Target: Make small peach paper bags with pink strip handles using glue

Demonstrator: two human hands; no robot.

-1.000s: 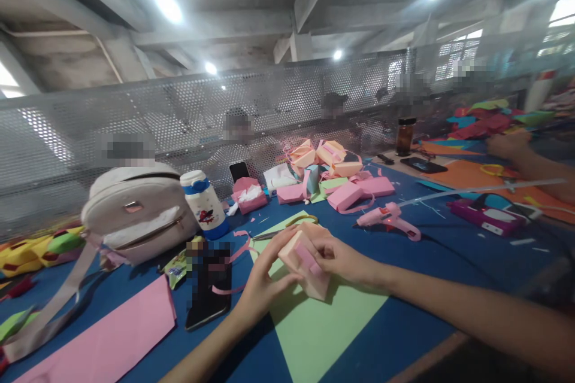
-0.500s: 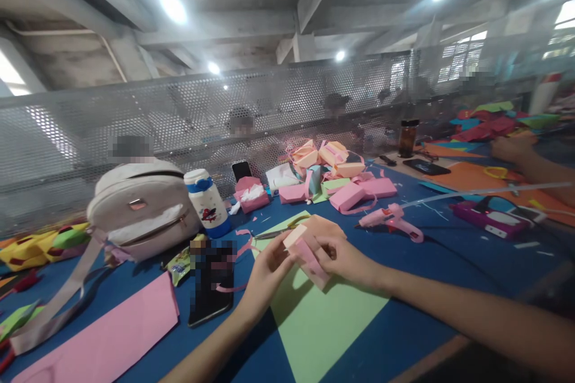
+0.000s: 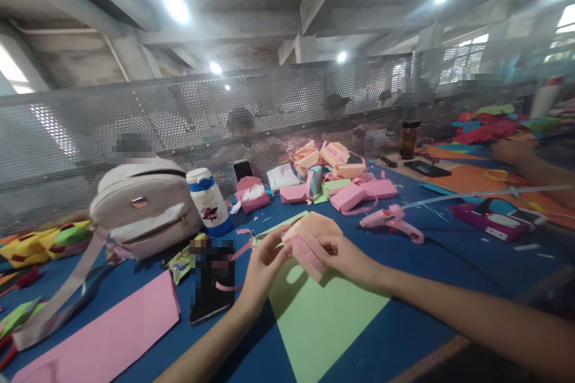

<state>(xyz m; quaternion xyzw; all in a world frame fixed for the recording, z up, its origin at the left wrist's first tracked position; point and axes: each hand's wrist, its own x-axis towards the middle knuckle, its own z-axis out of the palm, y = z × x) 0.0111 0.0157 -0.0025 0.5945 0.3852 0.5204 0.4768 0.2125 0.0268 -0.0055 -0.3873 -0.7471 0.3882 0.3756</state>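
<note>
Both my hands hold a small pink paper box (image 3: 309, 238) just above a light green paper sheet (image 3: 321, 317) on the blue table. My left hand (image 3: 260, 269) pinches the box's left end with thumb and fingers. My right hand (image 3: 344, 258) grips its right side, fingers curled around it. The box is tilted, one end raised toward the far side.
A black phone (image 3: 211, 284) and a pink sheet (image 3: 108, 335) lie left of my hands. Behind stand a grey bag (image 3: 144, 206), a white bottle (image 3: 207, 200), a pile of pink paper boxes (image 3: 341, 182) and a pink glue gun (image 3: 393, 221). Another person's arm (image 3: 530, 164) rests at far right.
The box has been turned and lifted slightly in my hands, and my fingers have shifted on it. The view has drifted a little.
</note>
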